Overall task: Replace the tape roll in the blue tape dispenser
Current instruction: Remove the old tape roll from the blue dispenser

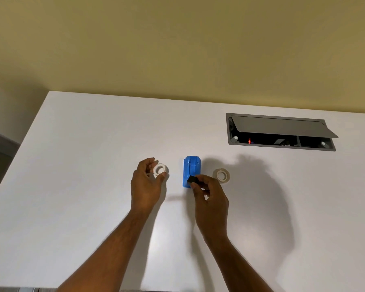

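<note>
The blue tape dispenser stands on the white table, its long side running away from me. My left hand pinches a white empty tape core between thumb and fingers, just left of the dispenser. My right hand grips a small black spindle piece at the dispenser's near end. A full roll of clear tape with a white core lies flat on the table to the right of the dispenser, touched by neither hand.
A grey recessed cable box with its lid tilted open is set into the table at the back right; a small red light glows inside. A yellow wall rises behind the table. The table's left edge drops off to a dark floor.
</note>
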Action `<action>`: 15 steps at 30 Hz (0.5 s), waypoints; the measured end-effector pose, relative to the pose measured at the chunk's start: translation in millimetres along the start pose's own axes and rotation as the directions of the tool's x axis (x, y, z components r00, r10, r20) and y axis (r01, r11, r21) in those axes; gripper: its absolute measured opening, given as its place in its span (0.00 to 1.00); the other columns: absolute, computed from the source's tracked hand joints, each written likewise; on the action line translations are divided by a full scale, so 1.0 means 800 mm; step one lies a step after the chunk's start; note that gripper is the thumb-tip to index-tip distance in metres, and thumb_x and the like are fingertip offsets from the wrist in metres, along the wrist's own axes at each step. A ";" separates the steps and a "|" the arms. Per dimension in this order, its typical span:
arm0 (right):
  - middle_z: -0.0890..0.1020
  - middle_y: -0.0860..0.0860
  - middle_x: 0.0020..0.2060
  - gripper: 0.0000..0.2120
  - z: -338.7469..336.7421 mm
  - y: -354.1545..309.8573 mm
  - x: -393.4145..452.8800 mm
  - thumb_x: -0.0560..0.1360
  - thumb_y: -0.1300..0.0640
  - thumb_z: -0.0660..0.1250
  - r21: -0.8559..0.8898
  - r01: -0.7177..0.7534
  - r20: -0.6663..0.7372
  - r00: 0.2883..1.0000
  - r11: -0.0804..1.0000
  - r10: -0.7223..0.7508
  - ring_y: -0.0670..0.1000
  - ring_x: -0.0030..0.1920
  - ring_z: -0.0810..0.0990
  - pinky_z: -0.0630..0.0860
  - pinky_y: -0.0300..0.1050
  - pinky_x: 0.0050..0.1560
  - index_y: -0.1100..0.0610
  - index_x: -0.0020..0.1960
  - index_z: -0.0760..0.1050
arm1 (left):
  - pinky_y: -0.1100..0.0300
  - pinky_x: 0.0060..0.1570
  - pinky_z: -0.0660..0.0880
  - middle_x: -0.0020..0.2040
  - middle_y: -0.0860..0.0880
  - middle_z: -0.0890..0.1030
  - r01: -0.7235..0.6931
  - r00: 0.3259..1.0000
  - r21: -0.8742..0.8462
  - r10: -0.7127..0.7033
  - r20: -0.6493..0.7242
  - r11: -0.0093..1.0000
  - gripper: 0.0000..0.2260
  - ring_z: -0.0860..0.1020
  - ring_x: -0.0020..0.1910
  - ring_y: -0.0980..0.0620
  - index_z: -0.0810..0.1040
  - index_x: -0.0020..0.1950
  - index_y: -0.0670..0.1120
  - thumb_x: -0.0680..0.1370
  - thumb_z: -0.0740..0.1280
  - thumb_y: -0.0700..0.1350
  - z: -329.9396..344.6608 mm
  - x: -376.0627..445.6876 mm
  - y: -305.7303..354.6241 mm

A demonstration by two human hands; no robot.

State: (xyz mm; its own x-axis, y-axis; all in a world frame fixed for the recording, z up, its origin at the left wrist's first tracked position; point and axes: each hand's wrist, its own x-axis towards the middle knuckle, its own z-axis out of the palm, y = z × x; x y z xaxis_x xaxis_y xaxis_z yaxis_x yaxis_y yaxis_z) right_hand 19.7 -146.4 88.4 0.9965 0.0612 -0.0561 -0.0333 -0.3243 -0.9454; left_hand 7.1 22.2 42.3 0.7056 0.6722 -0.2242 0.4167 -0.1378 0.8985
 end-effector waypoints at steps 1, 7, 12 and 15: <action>0.83 0.39 0.47 0.10 -0.001 0.001 0.000 0.76 0.56 0.70 0.003 -0.001 0.000 1.000 1.000 0.001 0.43 0.49 0.81 0.74 0.30 0.47 0.41 0.51 0.77 | 0.66 0.54 0.73 0.56 0.59 0.81 -0.007 1.000 0.032 0.007 0.001 0.999 0.23 0.79 0.55 0.62 0.74 0.63 0.57 0.72 0.77 0.45 -0.001 0.005 -0.004; 0.82 0.38 0.48 0.12 -0.001 0.002 -0.002 0.76 0.56 0.70 -0.009 0.026 0.000 1.000 1.000 -0.026 0.43 0.50 0.81 0.73 0.29 0.48 0.38 0.51 0.76 | 0.68 0.50 0.72 0.57 0.57 0.81 -0.049 0.999 0.150 0.047 0.019 0.987 0.25 0.79 0.56 0.58 0.74 0.63 0.59 0.71 0.76 0.42 -0.003 0.024 -0.022; 0.82 0.38 0.48 0.11 -0.003 0.002 0.000 0.76 0.56 0.70 -0.015 0.021 0.007 1.000 1.000 -0.021 0.43 0.50 0.81 0.73 0.29 0.48 0.39 0.51 0.76 | 0.57 0.55 0.77 0.58 0.52 0.81 -0.096 0.995 0.218 0.095 0.013 0.971 0.25 0.79 0.54 0.54 0.74 0.65 0.55 0.71 0.76 0.39 -0.002 0.031 -0.033; 0.82 0.38 0.48 0.11 -0.004 0.003 0.001 0.77 0.56 0.70 -0.010 0.006 0.011 1.000 1.000 -0.006 0.42 0.50 0.81 0.73 0.29 0.48 0.39 0.51 0.76 | 0.56 0.55 0.77 0.57 0.53 0.81 -0.110 0.994 0.242 0.111 0.011 0.964 0.25 0.80 0.54 0.54 0.74 0.65 0.55 0.71 0.75 0.39 -0.001 0.032 -0.035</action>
State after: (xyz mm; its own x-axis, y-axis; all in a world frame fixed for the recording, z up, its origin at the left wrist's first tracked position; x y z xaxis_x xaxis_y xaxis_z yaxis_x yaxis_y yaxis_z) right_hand 20.4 -150.4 87.2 0.9958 0.0733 -0.0541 -0.0267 -0.3330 -0.9426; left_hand 13.2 44.2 11.8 0.7534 0.6451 -0.1274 0.4629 -0.3827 0.7996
